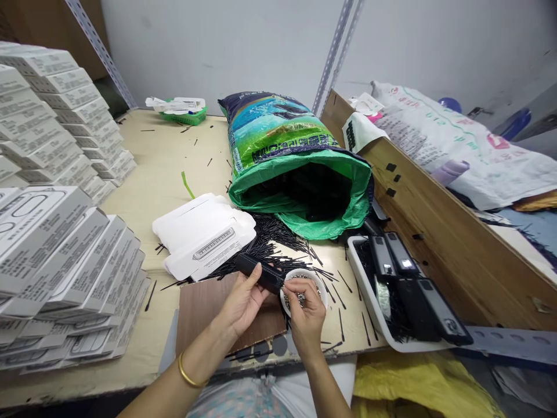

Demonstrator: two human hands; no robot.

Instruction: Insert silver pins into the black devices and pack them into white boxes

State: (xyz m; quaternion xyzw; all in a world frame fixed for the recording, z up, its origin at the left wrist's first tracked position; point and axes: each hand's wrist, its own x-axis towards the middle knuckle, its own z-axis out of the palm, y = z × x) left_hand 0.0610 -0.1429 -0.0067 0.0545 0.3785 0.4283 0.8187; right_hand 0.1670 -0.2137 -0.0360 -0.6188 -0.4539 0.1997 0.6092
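My left hand [246, 302] holds a black oblong case [261, 273], thumb on top and fingers beneath. At the near right end of the case, my right hand [307, 307] is closed in a pinch; what sits between its fingertips is too small to make out. Right behind that hand stands a white bowl [322, 299] with small shiny metal pieces in it. Below my left hand lies a brown board [198, 313]. Flattened white cartons [209, 238] and a heap of thin black sticks [278, 232] lie just beyond the case.
White printed boxes [65, 255] are stacked high on the left. An open green-lined sack [300, 157] lies at the back, dark inside. On the right, a white tray [369, 307] holds several black-and-grey devices [439, 307] beside a wooden plank [452, 232]. A green basket [185, 118] sits far back.
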